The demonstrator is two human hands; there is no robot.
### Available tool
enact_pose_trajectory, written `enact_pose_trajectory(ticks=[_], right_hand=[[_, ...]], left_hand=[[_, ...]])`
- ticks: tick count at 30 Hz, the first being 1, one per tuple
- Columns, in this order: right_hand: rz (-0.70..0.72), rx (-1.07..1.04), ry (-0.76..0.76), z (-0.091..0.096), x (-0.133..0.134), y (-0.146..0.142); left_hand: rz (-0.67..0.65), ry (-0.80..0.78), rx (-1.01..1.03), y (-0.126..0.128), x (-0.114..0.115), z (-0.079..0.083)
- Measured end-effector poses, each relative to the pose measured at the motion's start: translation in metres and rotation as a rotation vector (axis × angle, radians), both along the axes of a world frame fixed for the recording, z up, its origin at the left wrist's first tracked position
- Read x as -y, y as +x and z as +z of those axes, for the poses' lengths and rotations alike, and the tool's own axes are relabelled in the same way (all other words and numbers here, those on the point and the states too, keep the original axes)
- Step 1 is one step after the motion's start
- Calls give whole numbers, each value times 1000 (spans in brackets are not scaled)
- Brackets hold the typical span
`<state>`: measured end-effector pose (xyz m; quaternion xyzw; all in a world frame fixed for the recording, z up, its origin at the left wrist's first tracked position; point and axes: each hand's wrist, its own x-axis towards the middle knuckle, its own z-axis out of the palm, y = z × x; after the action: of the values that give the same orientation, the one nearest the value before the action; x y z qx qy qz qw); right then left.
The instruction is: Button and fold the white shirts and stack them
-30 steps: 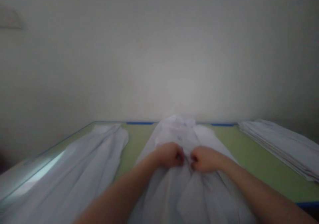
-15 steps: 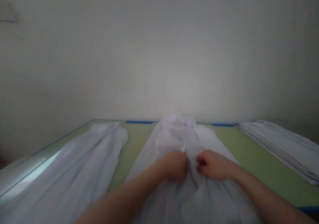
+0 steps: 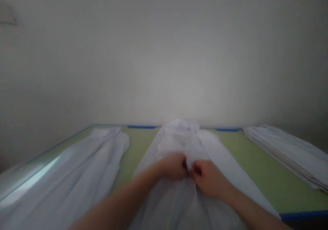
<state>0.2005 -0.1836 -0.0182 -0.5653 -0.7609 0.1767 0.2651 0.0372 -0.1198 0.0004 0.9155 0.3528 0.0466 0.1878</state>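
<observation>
A long white garment (image 3: 176, 202) lies lengthwise in front of me, its collar end toward the wall. My left hand (image 3: 175, 166) is closed at the middle of its front, gripping the cloth. Close against it on the right, my right hand (image 3: 210, 178) pinches the same garment, thumb and fingers curled together. The fingertips of the two hands nearly meet along the front opening. Whether a button sits between them is too blurred to tell.
Another white garment (image 3: 84, 168) is spread on the left of the green table (image 3: 138, 144). A stack of folded white garments (image 3: 289, 151) lies at the right. Blue edging (image 3: 304, 215) runs along the table's rim, and a pale wall (image 3: 179, 52) stands behind.
My right hand has moved left and slightly down, up to my left hand, closing the gap between them. The garment's right side now lies flatter and smoother.
</observation>
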Motion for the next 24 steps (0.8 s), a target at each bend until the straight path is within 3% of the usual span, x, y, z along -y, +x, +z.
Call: enact_pose_trajectory(ticks=[8, 13, 19, 24], right_hand=[[-34, -17, 0, -23, -1, 4], [-59, -163, -51, -28, -7, 12], [-61, -432, -234, -30, -12, 22], [-69, -617, -284, -30, -12, 26]], left_hand=[[18, -21, -40, -1, -1, -5], [121, 3, -46, 5, 5, -8], [169, 66, -94, 6, 8, -11], [182, 75, -78, 6, 7, -14]])
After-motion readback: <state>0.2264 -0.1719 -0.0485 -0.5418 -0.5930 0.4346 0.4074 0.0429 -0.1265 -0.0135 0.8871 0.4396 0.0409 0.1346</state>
